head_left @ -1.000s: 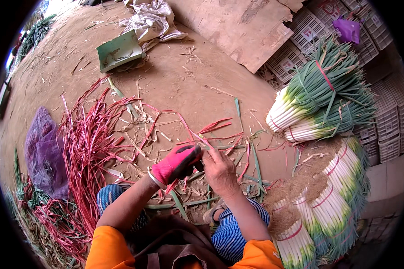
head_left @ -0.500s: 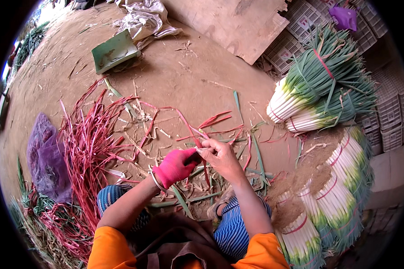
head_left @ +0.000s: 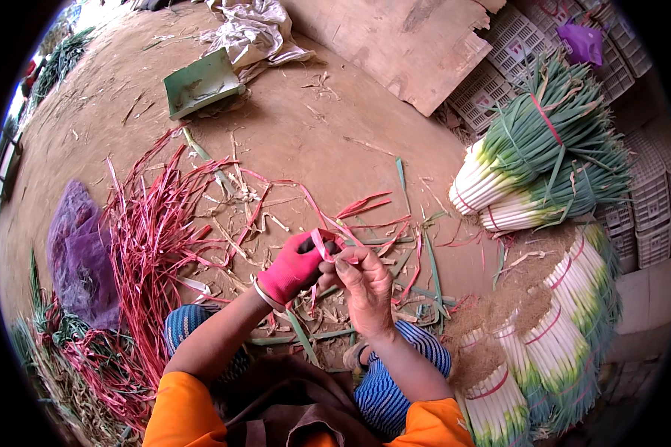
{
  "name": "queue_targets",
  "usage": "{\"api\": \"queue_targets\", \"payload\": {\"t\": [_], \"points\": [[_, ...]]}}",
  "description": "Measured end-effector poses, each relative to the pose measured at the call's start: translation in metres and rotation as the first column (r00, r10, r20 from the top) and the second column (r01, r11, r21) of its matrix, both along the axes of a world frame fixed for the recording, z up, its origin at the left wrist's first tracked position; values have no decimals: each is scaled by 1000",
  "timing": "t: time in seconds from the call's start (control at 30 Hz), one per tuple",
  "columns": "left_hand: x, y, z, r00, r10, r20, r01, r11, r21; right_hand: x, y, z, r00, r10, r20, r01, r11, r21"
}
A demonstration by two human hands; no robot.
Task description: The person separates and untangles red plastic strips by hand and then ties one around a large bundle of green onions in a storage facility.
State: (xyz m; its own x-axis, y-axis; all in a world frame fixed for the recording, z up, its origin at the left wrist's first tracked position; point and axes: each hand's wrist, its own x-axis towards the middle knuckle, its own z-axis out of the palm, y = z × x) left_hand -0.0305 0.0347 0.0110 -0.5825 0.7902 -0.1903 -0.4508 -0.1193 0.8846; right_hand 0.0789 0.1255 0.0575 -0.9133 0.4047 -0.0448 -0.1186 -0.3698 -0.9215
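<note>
Strip (head_left: pixel 320 243), flat, pink and looped, is gripped now by gloved left hand (head_left: pixel 294 268) and bare right hand (head_left: pixel 367 289)!

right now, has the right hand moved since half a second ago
Yes: judged against the green scoop, the right hand has shifted down the picture, away from it.

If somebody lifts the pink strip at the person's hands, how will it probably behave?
The pink strip is probably floppy, since it curves over the gloved left hand. It looks light, being thin and narrow. Being flat, it should hardly roll.
</note>
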Motion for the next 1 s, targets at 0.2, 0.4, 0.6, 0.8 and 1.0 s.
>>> {"api": "queue_targets", "payload": {"t": [0.2, 0.4, 0.6, 0.8, 1.0], "points": [[-10, -8, 31, 949, -76, 305, 24, 985, 169, 5, -3, -25, 993, 57, 103, 13, 818, -575], [-14, -20, 27, 868, -413, 277, 334, 897, 288, 2, 21, -21, 994, 85, 66, -53, 921, -386], [-7, -20, 44, 917, -370, 149, 345, 924, 166, -1, 34, -10, 996, -83, -8, 66, 723, 687], [-13, -25, 34, 847, -477, 234, 496, 868, -29, -11, 40, 4, 990, -73, -123, 142, 358, 923], [-9, -17, 32, 927, -304, 220, 339, 929, -147, -4, 44, 4, 986, -109, -130, 169, 571, 804]]}}
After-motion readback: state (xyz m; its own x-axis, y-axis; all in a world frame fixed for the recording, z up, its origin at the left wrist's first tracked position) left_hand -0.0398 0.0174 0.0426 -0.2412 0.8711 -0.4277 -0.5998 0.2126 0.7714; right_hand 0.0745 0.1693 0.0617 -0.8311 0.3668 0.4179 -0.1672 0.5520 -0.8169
